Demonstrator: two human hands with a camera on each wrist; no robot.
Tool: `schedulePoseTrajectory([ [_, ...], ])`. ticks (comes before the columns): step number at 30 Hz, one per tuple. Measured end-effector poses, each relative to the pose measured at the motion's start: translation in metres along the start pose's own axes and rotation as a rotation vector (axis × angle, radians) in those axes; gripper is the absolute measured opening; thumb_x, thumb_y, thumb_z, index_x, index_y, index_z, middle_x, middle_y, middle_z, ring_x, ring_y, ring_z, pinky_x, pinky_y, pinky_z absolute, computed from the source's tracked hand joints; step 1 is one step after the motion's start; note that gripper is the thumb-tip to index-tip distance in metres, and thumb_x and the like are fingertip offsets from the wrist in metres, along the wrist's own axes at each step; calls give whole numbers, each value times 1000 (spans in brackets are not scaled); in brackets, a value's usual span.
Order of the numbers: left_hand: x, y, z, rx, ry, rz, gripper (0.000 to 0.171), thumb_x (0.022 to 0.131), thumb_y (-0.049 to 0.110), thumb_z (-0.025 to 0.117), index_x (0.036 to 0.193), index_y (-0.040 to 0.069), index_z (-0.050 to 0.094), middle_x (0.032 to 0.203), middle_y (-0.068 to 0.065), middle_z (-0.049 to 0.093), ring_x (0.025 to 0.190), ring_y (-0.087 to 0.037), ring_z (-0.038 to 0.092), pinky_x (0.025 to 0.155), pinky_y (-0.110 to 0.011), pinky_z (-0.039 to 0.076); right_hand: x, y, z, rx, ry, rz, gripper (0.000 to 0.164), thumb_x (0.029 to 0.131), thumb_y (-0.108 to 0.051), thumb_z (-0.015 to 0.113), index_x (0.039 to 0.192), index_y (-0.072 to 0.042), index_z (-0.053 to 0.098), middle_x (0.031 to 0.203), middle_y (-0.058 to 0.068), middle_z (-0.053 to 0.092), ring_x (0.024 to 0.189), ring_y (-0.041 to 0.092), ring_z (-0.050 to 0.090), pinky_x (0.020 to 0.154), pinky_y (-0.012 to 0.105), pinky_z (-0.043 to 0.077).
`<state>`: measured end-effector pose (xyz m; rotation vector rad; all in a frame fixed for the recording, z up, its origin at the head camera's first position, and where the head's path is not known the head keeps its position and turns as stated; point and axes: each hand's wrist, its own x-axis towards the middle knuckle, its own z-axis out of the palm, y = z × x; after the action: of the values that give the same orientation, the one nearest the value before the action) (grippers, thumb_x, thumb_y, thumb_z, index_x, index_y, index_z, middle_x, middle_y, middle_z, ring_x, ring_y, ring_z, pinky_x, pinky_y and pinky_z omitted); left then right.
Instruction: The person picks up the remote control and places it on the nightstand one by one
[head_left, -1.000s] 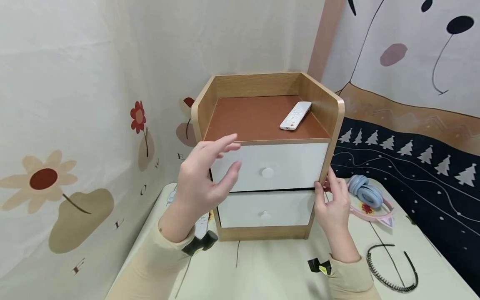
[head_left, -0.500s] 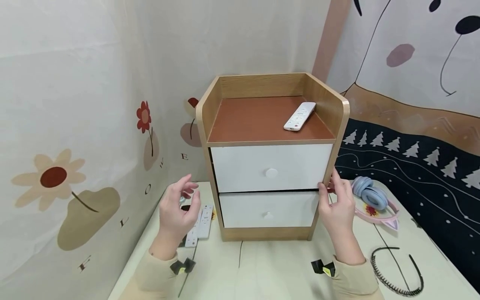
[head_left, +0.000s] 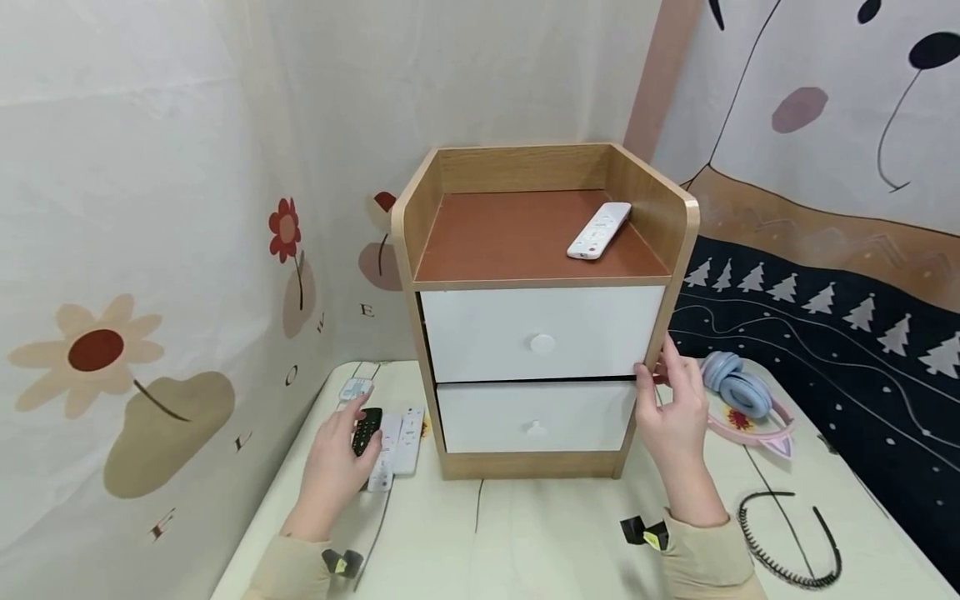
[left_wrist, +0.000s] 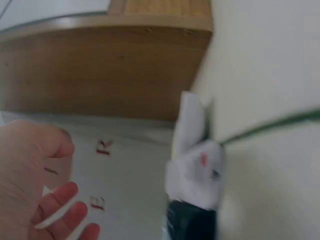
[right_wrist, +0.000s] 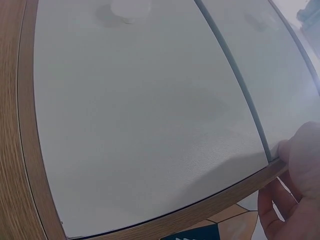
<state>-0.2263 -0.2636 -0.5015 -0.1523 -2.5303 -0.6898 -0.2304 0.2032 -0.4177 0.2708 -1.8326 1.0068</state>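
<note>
Black remote (head_left: pixel 367 431) partly behind the left hand (head_left: pixel 330 471), white remotes (head_left: pixel 408 442) blurred in the left wrist view.

Blue-padded headphones (head_left: pixel 742 393) lie on the table (head_left: pixel 555 533) — a black headband (head_left: pixel 787 575) nearby — beside tree-printed cloth (head_left: pixel 862 367).

Beige sleeves (head_left: pixel 708 557) bear black, yellow-marked wrist pieces (head_left: pixel 633 531).

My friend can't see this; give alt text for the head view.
A person's right hand grips a two-drawer cabinet by its side; the left hand is at a black remote beside two white remotes on a table.
</note>
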Motion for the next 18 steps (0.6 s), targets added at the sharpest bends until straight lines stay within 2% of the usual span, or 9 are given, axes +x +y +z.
schedulePoseTrajectory([
  [6,-7,-19,7,23,-148,-149,69,102,27,73,163,10,46,150,-32,58,134,-55,56,110,-72,48,0,0,0,-2,4,-6,64,95,11,75,156,1,58,110,29,63,105,-16,52,93,-1,44],
  [12,-17,-30,14,47,-298,-284,72,103,30,69,166,8,43,156,-41,48,137,-63,53,112,-76,46,-1,1,0,-3,3,-3,65,94,11,76,156,-1,59,110,28,64,105,-17,53,92,-1,44],
  [15,-21,-33,15,67,-328,-321,69,103,29,67,163,4,45,154,-44,49,135,-64,55,110,-76,48,-2,-1,1,-11,-10,12,66,96,9,76,158,-4,58,111,26,64,105,-16,53,93,-2,44],
  [18,-20,-33,16,82,-327,-332,64,102,27,67,158,2,51,150,-45,51,132,-63,57,108,-76,49,-2,0,0,-19,-15,21,66,97,8,75,159,-5,57,111,26,64,105,-16,53,93,-2,44],
])
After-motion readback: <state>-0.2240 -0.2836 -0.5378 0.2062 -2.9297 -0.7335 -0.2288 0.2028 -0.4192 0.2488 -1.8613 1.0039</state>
